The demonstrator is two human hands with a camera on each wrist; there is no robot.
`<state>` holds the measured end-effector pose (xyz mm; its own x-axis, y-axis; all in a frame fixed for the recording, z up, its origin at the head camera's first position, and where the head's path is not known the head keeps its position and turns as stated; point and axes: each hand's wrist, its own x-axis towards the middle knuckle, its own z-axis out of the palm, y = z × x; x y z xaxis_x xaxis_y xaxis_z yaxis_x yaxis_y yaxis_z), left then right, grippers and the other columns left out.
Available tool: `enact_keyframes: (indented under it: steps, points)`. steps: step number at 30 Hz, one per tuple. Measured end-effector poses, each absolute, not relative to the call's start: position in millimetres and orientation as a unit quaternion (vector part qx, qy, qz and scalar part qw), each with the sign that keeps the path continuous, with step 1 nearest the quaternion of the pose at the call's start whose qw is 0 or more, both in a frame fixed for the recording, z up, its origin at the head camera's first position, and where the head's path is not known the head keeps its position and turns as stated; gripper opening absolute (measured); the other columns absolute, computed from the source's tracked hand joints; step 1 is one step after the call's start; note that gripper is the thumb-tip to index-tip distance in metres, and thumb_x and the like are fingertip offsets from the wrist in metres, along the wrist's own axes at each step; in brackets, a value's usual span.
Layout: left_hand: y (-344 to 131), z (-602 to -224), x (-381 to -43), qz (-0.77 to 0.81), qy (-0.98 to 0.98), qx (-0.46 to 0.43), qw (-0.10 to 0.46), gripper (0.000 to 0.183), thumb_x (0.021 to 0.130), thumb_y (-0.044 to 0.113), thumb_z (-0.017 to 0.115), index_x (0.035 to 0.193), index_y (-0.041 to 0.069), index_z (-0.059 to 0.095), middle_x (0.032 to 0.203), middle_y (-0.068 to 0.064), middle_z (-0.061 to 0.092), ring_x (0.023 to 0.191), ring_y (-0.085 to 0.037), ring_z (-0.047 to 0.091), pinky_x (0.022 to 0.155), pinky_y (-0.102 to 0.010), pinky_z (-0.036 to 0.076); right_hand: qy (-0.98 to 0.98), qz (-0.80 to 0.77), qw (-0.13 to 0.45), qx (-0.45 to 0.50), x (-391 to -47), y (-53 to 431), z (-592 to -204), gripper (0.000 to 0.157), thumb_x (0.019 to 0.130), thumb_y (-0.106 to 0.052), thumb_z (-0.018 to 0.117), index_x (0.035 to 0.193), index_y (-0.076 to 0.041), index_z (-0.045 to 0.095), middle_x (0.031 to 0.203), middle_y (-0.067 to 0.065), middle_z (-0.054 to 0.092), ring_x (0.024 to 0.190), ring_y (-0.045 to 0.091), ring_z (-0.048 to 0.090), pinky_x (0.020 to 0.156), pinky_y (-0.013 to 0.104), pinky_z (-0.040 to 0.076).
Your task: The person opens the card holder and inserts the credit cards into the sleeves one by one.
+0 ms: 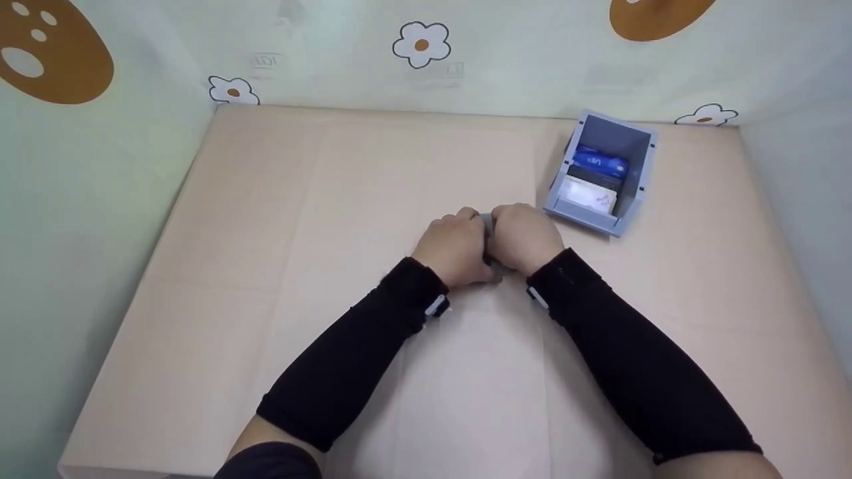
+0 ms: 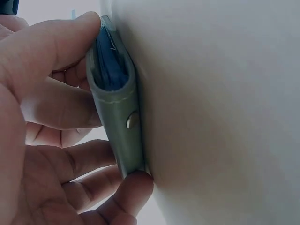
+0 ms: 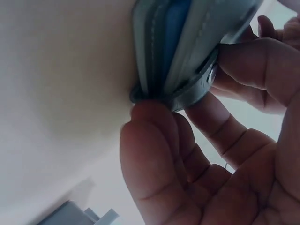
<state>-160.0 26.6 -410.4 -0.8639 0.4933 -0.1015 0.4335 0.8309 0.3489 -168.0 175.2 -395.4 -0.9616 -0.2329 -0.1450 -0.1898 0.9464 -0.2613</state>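
A small grey-green leather wallet (image 2: 115, 105) with stitched edges stands on its edge on the table, between both hands. Blue inserts (image 2: 110, 63) show inside its folds, and a round metal snap (image 2: 132, 120) sits on its leather. My left hand (image 1: 456, 247) grips the wallet from the left. From the right, my right hand (image 1: 528, 238) holds the other end, its fingers at a short strap (image 3: 190, 96) with a metal stud. In the head view the hands cover most of the wallet; only slivers of grey show between them.
To the right of the hands, a grey-blue open bin (image 1: 626, 223) stands near the back of the table (image 1: 253, 199). Inside it are a blue packet (image 1: 599, 161), a dark item and a white box (image 1: 589, 195). A flower-patterned wall covering (image 1: 333, 60) borders the table's back.
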Motion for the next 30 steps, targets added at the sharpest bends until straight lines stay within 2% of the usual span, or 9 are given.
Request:
enact_keyframes:
  steps: [4, 12, 18, 27, 30]
  points:
    - [27.4, -409.3, -160.3, 0.152, 0.953, 0.246, 0.093, 0.079, 0.076, 0.053, 0.088, 0.135, 0.007, 0.063, 0.131, -0.008, 0.064, 0.109, -0.031, 0.066, 0.1, -0.045, 0.055, 0.983, -0.105, 0.086, -0.122, -167.3, 171.7, -397.4, 0.018, 0.088, -0.02, 0.069, 0.096, -0.006, 0.076, 0.099, 0.017, 0.076, 0.097, 0.039, 0.071, 0.085, 0.056, 0.058]
    - [28.0, -409.5, -160.2, 0.146, 0.953, 0.248, 0.091, 0.077, 0.078, 0.054, 0.086, 0.136, 0.008, 0.064, 0.13, -0.008, 0.065, 0.109, -0.031, 0.067, 0.1, -0.046, 0.055, 0.981, -0.089, 0.096, -0.146, -165.7, 173.9, -400.4, 0.028, 0.094, -0.024, 0.065, 0.112, -0.004, 0.074, 0.105, 0.02, 0.075, 0.099, 0.039, 0.066, 0.083, 0.055, 0.058]
    - [27.9, -409.5, -159.5, 0.137, 0.954, 0.251, 0.09, 0.076, 0.077, 0.051, 0.085, 0.136, 0.007, 0.064, 0.134, -0.009, 0.064, 0.111, -0.033, 0.067, 0.1, -0.046, 0.055, 0.978, -0.113, 0.094, -0.147, -167.6, 177.5, -401.9, 0.022, 0.098, -0.017, 0.06, 0.105, -0.004, 0.076, 0.102, 0.019, 0.076, 0.099, 0.04, 0.067, 0.088, 0.054, 0.057]
    - [28.8, -408.9, -160.2, 0.132, 0.955, 0.246, 0.101, 0.084, 0.076, 0.054, 0.088, 0.138, 0.004, 0.062, 0.143, -0.012, 0.061, 0.118, -0.034, 0.066, 0.106, -0.047, 0.053, 0.977, -0.122, 0.103, -0.14, -169.2, 177.6, -402.8, 0.024, 0.099, -0.018, 0.057, 0.101, -0.005, 0.076, 0.104, 0.018, 0.076, 0.103, 0.041, 0.068, 0.093, 0.054, 0.056]
    - [28.5, -409.1, -160.7, 0.128, 0.956, 0.247, 0.096, 0.079, 0.076, 0.053, 0.088, 0.134, 0.004, 0.065, 0.143, -0.012, 0.061, 0.117, -0.034, 0.067, 0.105, -0.047, 0.054, 0.976, -0.135, 0.1, -0.137, -168.5, 178.0, -402.9, 0.022, 0.097, -0.018, 0.058, 0.092, -0.006, 0.076, 0.099, 0.018, 0.076, 0.099, 0.039, 0.069, 0.09, 0.052, 0.057]
